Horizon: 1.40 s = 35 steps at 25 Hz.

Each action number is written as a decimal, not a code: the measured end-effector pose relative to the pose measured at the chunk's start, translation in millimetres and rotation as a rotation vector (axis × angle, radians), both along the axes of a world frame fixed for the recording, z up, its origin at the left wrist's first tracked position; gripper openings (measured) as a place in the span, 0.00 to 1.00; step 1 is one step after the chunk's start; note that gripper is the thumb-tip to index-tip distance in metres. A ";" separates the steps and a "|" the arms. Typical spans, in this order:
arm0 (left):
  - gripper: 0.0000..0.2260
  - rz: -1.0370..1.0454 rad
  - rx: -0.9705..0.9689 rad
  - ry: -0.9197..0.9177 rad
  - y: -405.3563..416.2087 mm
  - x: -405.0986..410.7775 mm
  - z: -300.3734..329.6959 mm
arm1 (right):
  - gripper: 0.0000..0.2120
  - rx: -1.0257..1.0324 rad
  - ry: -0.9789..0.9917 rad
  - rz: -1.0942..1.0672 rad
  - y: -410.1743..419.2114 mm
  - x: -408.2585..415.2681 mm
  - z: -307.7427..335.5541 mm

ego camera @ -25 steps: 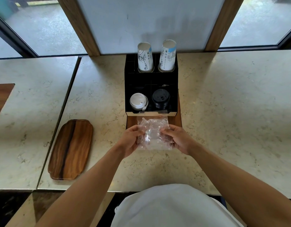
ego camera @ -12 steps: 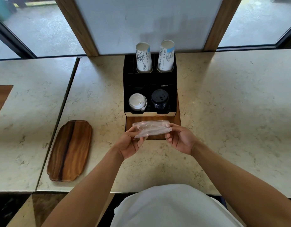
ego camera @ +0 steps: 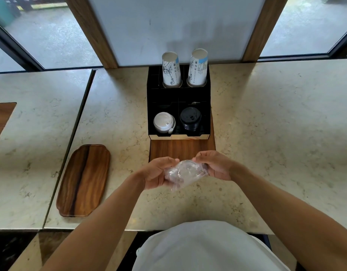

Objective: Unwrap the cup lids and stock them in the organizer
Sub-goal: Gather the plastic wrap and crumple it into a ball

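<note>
A crumpled clear plastic wrapper [ego camera: 185, 173] hangs between both my hands above the counter, in front of the organizer. My left hand [ego camera: 158, 173] grips its left side and my right hand [ego camera: 214, 165] pinches its right end. The black organizer [ego camera: 206, 106] stands at the back centre. Its front left slot holds a stack of white lids [ego camera: 164, 122], its front right slot a stack of black lids [ego camera: 190, 119]. Two stacks of paper cups [ego camera: 171, 70] stand upside down in its rear slots.
The organizer sits on a wooden base [ego camera: 181, 151] on a marble counter [ego camera: 276, 133]. A wooden tray [ego camera: 83, 180] lies to the left near the counter's front edge. A seam in the counter runs left of the tray. Windows rise behind.
The wrapper was spread flat a second ago, then folded into a strip. Now it is bunched tighter between my hands, which have drawn a little nearer to me.
</note>
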<state>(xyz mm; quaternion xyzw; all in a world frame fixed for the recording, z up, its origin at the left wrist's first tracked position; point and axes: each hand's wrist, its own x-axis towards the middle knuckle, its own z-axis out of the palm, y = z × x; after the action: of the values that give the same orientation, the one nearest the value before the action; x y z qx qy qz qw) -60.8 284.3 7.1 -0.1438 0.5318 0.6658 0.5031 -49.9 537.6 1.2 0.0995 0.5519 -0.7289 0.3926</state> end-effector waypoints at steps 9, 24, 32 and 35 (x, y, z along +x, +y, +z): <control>0.19 -0.397 -0.040 0.076 12.4 5.1 -3.0 | 0.16 0.095 0.009 0.218 -8.0 -8.6 7.1; 0.23 0.241 -0.207 0.273 30.1 13.8 -9.7 | 0.31 0.000 -0.008 -0.011 -22.2 22.5 -16.8; 0.16 0.162 -0.304 0.356 36.0 17.5 -13.9 | 0.16 0.224 0.077 -0.109 -27.1 23.8 -18.5; 0.13 0.183 -0.366 0.384 35.4 18.7 -17.3 | 0.25 0.316 0.174 -0.117 -29.7 27.8 -16.6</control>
<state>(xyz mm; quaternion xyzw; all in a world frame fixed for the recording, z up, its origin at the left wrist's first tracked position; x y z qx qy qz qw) -42.0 319.8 -10.2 -0.1510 0.7135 0.6165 0.2967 -22.1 507.9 -15.3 0.1284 0.6845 -0.6608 0.2798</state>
